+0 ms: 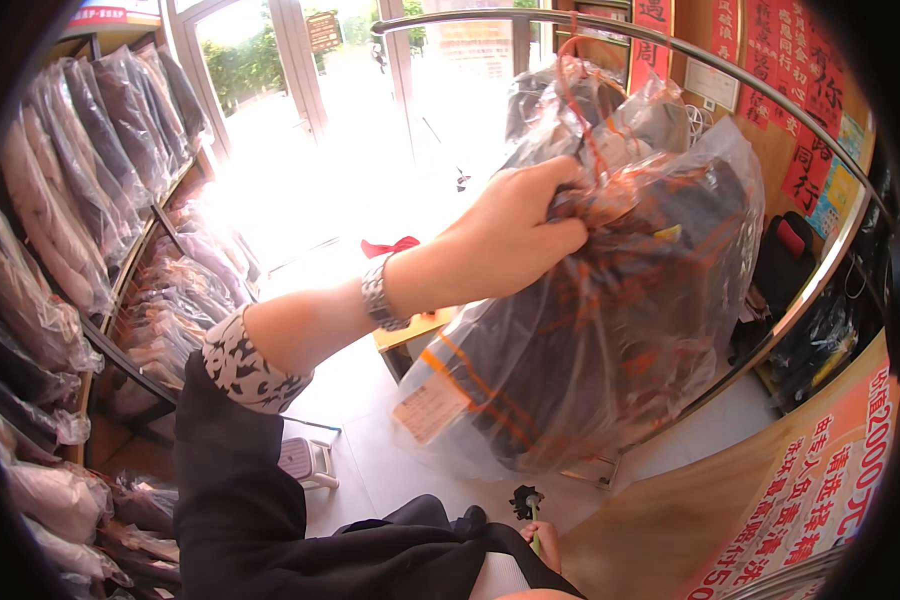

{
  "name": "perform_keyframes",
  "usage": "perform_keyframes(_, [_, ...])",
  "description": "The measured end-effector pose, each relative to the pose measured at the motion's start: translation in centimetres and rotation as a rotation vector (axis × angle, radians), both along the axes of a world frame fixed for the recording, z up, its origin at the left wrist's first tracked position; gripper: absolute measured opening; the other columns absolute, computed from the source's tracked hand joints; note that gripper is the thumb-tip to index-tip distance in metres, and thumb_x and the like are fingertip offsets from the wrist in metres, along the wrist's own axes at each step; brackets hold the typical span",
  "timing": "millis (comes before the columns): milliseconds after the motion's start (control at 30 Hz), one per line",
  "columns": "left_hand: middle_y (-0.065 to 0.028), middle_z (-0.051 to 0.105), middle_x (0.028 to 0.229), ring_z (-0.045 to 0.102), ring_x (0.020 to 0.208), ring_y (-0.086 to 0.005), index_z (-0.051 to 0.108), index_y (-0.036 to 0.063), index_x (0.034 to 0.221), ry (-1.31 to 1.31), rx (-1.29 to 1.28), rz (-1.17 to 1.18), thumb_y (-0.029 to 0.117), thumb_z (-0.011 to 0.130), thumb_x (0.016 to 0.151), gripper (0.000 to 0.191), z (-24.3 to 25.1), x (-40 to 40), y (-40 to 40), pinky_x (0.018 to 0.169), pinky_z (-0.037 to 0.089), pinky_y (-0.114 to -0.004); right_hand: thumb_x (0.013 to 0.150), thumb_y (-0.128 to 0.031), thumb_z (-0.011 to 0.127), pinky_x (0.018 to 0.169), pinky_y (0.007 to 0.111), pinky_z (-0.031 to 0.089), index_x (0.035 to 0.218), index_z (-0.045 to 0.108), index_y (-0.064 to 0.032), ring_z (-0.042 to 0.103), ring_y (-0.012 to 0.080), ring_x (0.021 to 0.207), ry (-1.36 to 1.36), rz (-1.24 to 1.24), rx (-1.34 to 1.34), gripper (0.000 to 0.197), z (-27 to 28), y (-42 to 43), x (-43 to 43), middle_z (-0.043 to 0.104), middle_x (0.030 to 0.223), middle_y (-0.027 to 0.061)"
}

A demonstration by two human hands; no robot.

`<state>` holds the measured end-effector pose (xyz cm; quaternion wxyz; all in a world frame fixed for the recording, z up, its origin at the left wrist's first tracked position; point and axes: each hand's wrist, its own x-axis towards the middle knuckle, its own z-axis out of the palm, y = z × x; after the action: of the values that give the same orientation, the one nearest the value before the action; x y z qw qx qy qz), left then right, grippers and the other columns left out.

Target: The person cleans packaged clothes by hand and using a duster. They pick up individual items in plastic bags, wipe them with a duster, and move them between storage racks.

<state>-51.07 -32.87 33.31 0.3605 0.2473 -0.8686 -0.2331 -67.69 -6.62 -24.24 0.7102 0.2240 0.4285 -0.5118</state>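
Observation:
My left hand point(529, 225), with a metal-band watch point(377, 294) on its wrist, is stretched out to a dark garment in a clear plastic cover point(607, 322). Its thumb and fingers pinch the bunched upper part of the cover; the fingertips are partly hidden in the folds. Orange stripes and a paper tag point(431, 409) with writing show at the garment's lower left. Red hangers point(581, 105) rise above it towards a metal rail point(645, 31). Low down by my body, my right hand point(546, 546) holds a thin green-handled tool with a dark, ragged head point(526, 502).
Plastic-covered garments point(82, 157) hang in tiers along the left racks. More bagged clothes point(667, 112) hang behind the held one. A small plastic stool point(307, 461) stands on the tiled floor. A wooden counter point(645, 525) bearing a printed sign curves along the lower right. Glass doors point(247, 60) stand ahead.

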Motion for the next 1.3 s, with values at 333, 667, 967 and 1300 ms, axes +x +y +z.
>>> perform_keyframes(333, [-0.0096, 0.051, 0.062, 0.046, 0.055, -0.0111, 0.054, -0.0015, 0.086, 0.109, 0.178, 0.52, 0.0, 0.049, 0.071, 0.017, -11.0, 28.5, 12.4, 0.053, 0.039, -0.024, 0.087, -0.012, 0.037, 0.039, 0.022, 0.028, 0.072, 0.039, -0.0052, 0.031, 0.0096, 0.042, 0.223, 0.441, 0.161, 0.017, 5.8, -1.8, 9.9, 0.034, 0.054, 0.0004])
perform_keyframes(667, [-0.0113, 0.055, 0.072, 0.053, 0.065, -0.016, 0.054, -0.0022, 0.085, 0.247, 0.193, 1.081, -0.002, 0.05, 0.067, 0.018, -23.1, 41.1, 28.0, 0.061, 0.042, -0.025, 0.089, -0.009, 0.035, 0.038, 0.021, 0.027, 0.08, 0.04, -0.0042, 0.029, 0.0067, 0.041, 0.036, 0.856, 0.094, 0.012, 2.6, -0.4, 22.1, 0.032, 0.053, -0.002])
perform_keyframes(967, [-0.0086, 0.055, 0.074, 0.051, 0.069, -0.0136, 0.053, -0.0037, 0.083, 0.461, 0.269, 1.321, -0.003, 0.049, 0.067, 0.017, -27.0, 45.3, 31.7, 0.063, 0.043, -0.025, 0.09, -0.01, 0.038, 0.035, 0.019, 0.029, 0.076, 0.037, -0.0063, 0.031, 0.0077, 0.043, -0.012, 0.911, 0.167, 0.014, 7.3, -5.6, 25.4, 0.039, 0.059, 0.003])
perform_keyframes(1300, [-0.0182, 0.061, 0.079, 0.058, 0.072, -0.0343, 0.057, -0.0005, 0.084, -0.032, 0.204, 1.62, 0.007, 0.058, 0.069, 0.017, -35.4, 52.0, 29.9, 0.065, 0.045, -0.039, 0.093, -0.014, 0.039, 0.036, 0.019, 0.025, 0.136, 0.03, -0.0158, 0.028, 0.0052, 0.042, 0.648, 0.766, -0.538, 0.044, 25.2, -11.2, 25.1, 0.037, 0.057, -0.0023])
